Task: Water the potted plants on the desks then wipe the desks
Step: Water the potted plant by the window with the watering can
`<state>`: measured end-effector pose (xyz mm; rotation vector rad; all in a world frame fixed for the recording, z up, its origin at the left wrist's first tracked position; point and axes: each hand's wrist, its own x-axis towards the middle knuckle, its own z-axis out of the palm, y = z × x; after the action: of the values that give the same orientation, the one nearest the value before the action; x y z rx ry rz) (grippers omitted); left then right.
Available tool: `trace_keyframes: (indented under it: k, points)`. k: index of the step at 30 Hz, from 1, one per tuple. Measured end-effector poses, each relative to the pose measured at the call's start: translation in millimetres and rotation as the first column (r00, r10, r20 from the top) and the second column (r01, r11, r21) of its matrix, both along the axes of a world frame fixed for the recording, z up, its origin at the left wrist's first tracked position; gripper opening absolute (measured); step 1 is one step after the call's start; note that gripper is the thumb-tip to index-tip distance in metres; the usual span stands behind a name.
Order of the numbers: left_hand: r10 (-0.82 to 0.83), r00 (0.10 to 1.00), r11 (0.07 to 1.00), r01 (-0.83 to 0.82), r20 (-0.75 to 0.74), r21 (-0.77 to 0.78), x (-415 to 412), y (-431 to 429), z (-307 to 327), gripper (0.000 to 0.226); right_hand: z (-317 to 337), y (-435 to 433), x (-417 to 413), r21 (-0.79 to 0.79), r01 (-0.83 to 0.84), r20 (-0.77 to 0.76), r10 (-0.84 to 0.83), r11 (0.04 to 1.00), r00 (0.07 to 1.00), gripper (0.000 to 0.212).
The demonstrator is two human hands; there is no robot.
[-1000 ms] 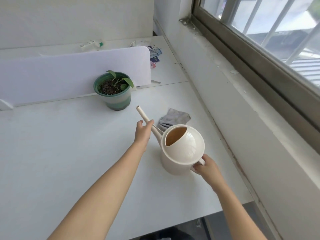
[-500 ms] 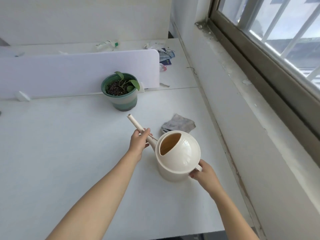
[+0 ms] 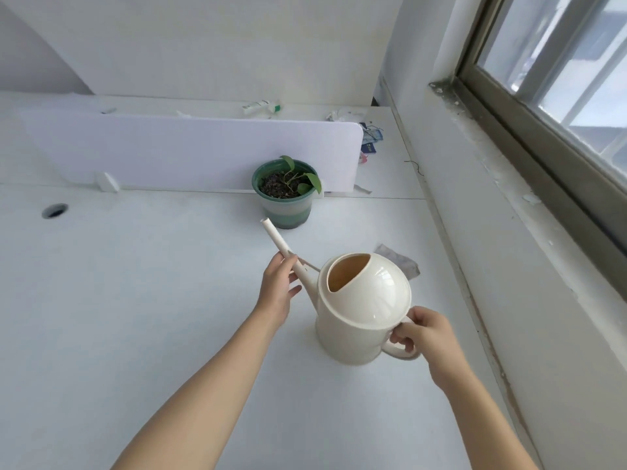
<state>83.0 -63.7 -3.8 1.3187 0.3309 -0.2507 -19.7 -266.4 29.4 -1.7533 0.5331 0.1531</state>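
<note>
A cream watering can (image 3: 363,310) is held over the white desk (image 3: 135,300). My right hand (image 3: 424,334) grips its handle at the lower right. My left hand (image 3: 280,286) holds the long spout near its base, fingers curled round it. The spout tip (image 3: 266,222) points up and left, just in front of a green potted plant (image 3: 286,193) that stands against the white divider panel (image 3: 190,152). A grey cloth (image 3: 398,262) lies on the desk behind the can, partly hidden by it.
Beyond the divider a second desk (image 3: 383,171) carries a small tube, papers and wrappers. A round cable hole (image 3: 54,211) sits at the left of the desk. The wall and window sill (image 3: 509,184) run along the right edge.
The can has been lifted and carried forward toward the plant, its spout tip now close to the pot. Both hands keep their hold. The view has tilted up.
</note>
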Motion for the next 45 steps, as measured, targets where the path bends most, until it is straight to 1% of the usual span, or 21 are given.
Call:
trace_keyframes:
  k: [2,3,5,7,9,14,16,19,24,29,31,34,40,45]
  points:
    - [-0.038,0.998,0.999,0.039,0.044,-0.028,11,11,15,0.016,18,12,3,0.044,-0.010,0.051,0.008,0.999,0.999,0.009]
    - [-0.052,0.997,0.997,0.055,0.061,-0.045,17,16,22,0.016,28,20,3,0.068,-0.017,0.072,0.012,0.998,0.997,0.009]
    - [-0.080,0.993,0.992,0.088,0.086,-0.093,29,27,35,0.016,44,36,5,0.106,-0.031,0.106,0.019,0.994,0.994,0.016]
    - [-0.114,0.988,0.982,0.127,0.100,-0.138,40,37,46,0.015,55,52,6,0.118,-0.023,0.139,0.006,0.993,0.990,0.016]
    - [-0.151,0.983,0.972,0.166,0.102,-0.164,51,46,54,0.015,61,69,7,0.119,0.010,0.161,-0.029,0.993,0.987,0.022]
    - [-0.219,0.972,0.947,0.232,0.082,-0.221,71,66,51,0.016,69,107,12,0.198,0.115,0.183,-0.152,0.974,0.971,0.027]
    - [-0.229,0.970,0.936,0.241,0.078,-0.255,77,72,44,0.012,70,118,16,0.222,0.153,0.181,-0.194,0.963,0.964,0.028]
    - [-0.217,0.974,0.931,0.226,0.064,-0.286,84,76,36,0.016,69,127,24,0.229,0.177,0.164,-0.217,0.957,0.962,0.028]
    - [-0.221,0.975,0.938,0.217,0.016,-0.270,94,77,28,0.012,66,134,39,0.204,0.183,0.140,-0.213,0.962,0.967,0.026]
    - [-0.245,0.969,0.946,0.240,0.003,-0.218,102,75,31,0.020,68,137,51,0.186,0.168,0.125,-0.192,0.968,0.973,0.025]
    - [-0.260,0.966,0.946,0.253,-0.009,-0.203,107,73,32,0.020,69,138,55,0.188,0.158,0.120,-0.182,0.969,0.976,0.026]
    - [-0.257,0.965,0.947,0.243,-0.042,-0.212,109,70,31,0.011,71,137,58,0.180,0.141,0.116,-0.163,0.974,0.980,0.025]
    - [-0.265,0.962,0.940,0.241,-0.070,-0.242,106,61,28,0.017,78,128,57,0.164,0.134,0.105,-0.152,0.977,0.983,0.027]
    - [-0.292,0.952,0.931,0.260,-0.096,-0.258,103,47,25,0.015,82,117,55,0.182,0.162,0.109,-0.183,0.970,0.977,0.028]
